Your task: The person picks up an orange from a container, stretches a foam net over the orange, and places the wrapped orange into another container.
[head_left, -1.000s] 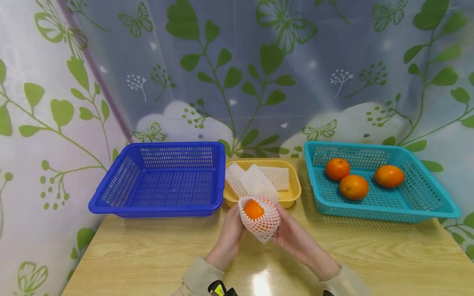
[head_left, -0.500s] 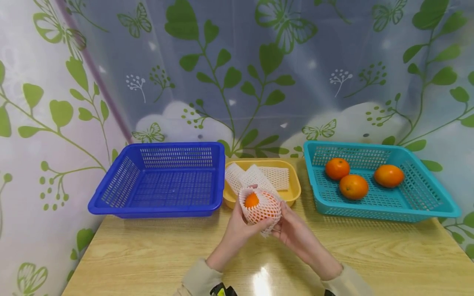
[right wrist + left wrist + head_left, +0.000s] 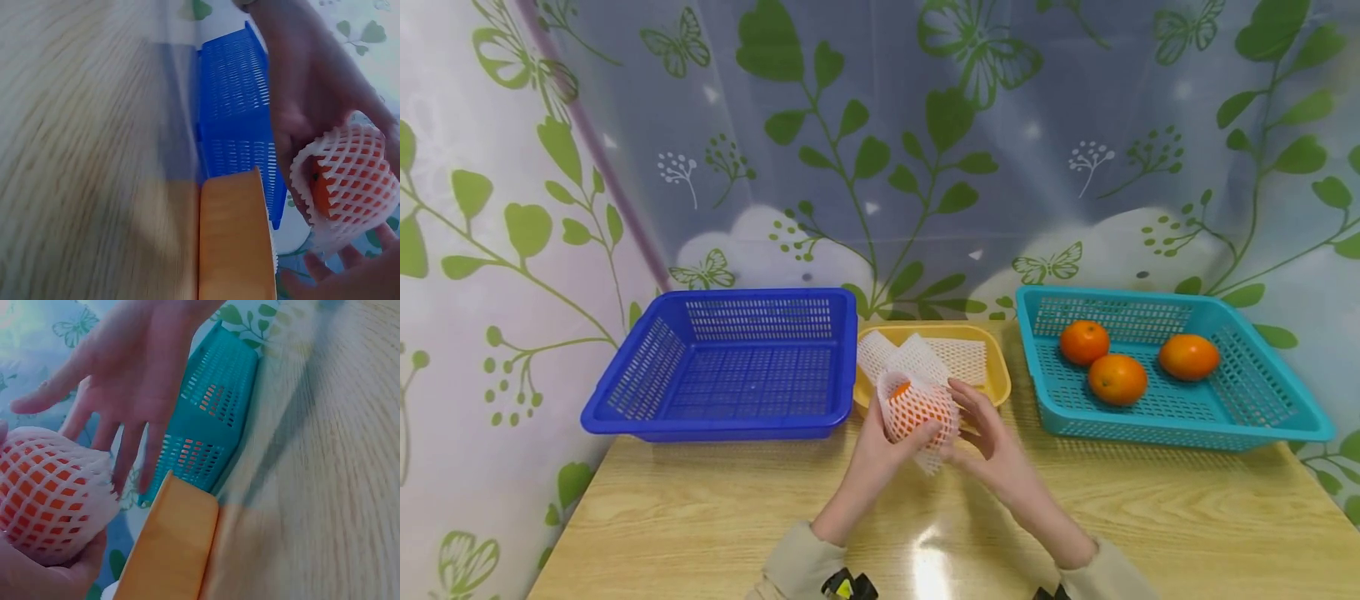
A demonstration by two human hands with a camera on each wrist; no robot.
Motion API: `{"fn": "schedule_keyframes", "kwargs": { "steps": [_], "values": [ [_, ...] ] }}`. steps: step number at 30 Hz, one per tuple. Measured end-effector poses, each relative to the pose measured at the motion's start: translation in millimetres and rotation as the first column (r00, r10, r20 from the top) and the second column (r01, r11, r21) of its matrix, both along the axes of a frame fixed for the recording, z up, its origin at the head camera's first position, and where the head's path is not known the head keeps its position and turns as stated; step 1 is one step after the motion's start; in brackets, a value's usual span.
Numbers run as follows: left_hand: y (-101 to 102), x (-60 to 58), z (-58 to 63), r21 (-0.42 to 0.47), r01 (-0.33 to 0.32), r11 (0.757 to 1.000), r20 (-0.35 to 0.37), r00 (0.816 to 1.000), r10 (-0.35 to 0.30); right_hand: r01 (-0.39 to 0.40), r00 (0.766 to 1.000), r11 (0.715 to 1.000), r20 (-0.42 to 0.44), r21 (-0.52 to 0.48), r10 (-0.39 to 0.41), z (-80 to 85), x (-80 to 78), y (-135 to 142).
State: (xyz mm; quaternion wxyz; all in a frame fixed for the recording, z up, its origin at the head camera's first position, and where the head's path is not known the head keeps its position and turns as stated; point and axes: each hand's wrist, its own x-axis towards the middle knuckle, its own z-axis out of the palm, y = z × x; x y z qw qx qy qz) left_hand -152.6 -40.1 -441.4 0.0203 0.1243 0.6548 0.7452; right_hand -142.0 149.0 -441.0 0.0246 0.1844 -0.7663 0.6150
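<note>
You have one orange fruit point(image 3: 900, 389) inside a net sleeve point(image 3: 920, 407), low centre of the frame, raised above the bench point(image 3: 737, 517). Its skin shows at the sleeve's open mouth; the loose end hangs below. Your left hand point(image 3: 882, 447) grips it, thumb across the mesh. Your right hand point(image 3: 997, 457) is spread just beside it, fingers apart, gripping nothing; contact with the mesh cannot be confirmed.

Progress, as judged: this sleeving appears largely done; three bare fruits point(image 3: 1117, 379) remain unsleeved in the teal basket point(image 3: 1180, 433) at right.

Count: four fruits, one sleeved and three bare; three spare sleeves point(image 3: 958, 358) discernible, overlapping, in one yellow tray point(image 3: 997, 367) at centre; two baskets, the teal one and a blue basket point(image 3: 722, 426) at left.
</note>
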Motion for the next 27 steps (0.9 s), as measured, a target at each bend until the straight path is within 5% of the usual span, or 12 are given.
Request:
{"fn": "schedule_keyframes", "kwargs": {
  "steps": [6, 12, 20, 27],
  "values": [
    [2.5, 2.7, 2.9, -0.104, 0.021, 0.994, -0.005, 1.0, -0.022, 0.1, 0.988, 0.97, -0.139, 0.221, -0.07, -2.8, 5.1, -5.7],
    [11.0, 7.1, 1.0, -0.128, -0.04, 0.991, -0.046, 0.998, 0.034, 0.065, 0.994, 0.994, -0.09, 0.088, -0.057, -1.3, 7.5, -11.2],
    [26.2, 18.9, -2.4, 0.115, -0.115, 0.987, -0.032, 0.992, 0.119, 0.044, 0.999, 0.993, 0.012, -0.108, -0.043, -1.6, 12.9, -15.8],
    [24.5, 20.2, 1.2, 0.126, -0.07, 0.99, -0.016, 0.997, 0.072, 0.048, 0.998, 0.99, 0.04, -0.131, -0.043, -0.6, 12.6, -15.7]
  ]
}}
